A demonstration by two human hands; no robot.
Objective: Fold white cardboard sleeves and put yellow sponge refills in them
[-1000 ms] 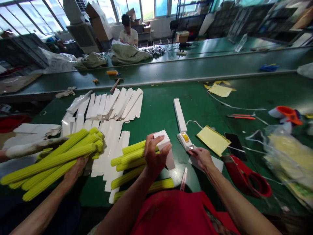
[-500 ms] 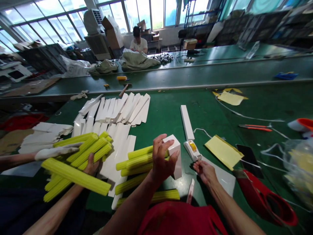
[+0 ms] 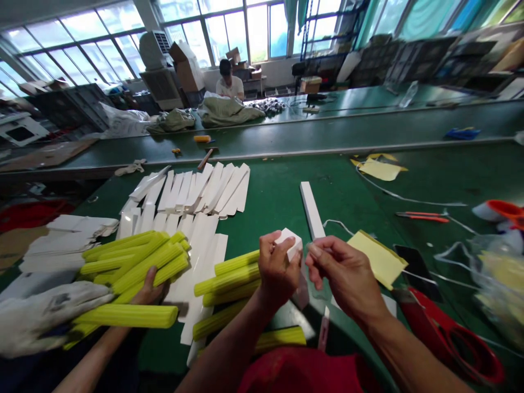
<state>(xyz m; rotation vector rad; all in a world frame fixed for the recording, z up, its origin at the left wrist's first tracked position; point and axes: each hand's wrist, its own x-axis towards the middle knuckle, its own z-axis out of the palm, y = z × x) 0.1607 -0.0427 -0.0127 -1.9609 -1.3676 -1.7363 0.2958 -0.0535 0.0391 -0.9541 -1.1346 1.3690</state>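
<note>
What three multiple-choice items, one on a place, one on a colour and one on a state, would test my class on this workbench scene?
1. Where does the long white strip lie?
A. On the green table, beyond the hands
B. Inside a cardboard carton
C. On top of the yellow-green rolls

2. What colour are the ribbed rolls beside the left hand?
A. Blue
B. Yellow-green
C. Black

3. What is the left hand doing?
A. Resting flat on the table
B. Holding scissors
C. Gripping a small white box

Key: 1 A, the strip lies bare on the green surface; 2 B, every roll is yellow-green; 3 C, its fingers wrap the box, with the right hand close by.
</note>
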